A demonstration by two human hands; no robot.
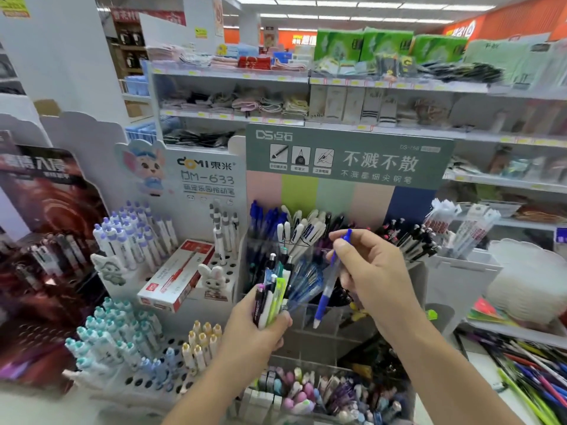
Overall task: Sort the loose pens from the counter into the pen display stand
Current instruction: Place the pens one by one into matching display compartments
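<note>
Head view showed the right hand (366,271) pinching a blue pen (333,274) near its top, tip hanging down over the stand (322,329). The left hand (260,328) gripped a bundle (273,299) of mixed pens, upright, just beside the stand's middle tier. More loose pens (534,372) lay on the counter (481,369) at the lower right. The step in hand looked like placing one pen at a time. Next, the blue pen likely needed matching to the blue pens (260,217) in the upper left compartment, then lowering tip-first into it without knocking its neighbours.
</note>
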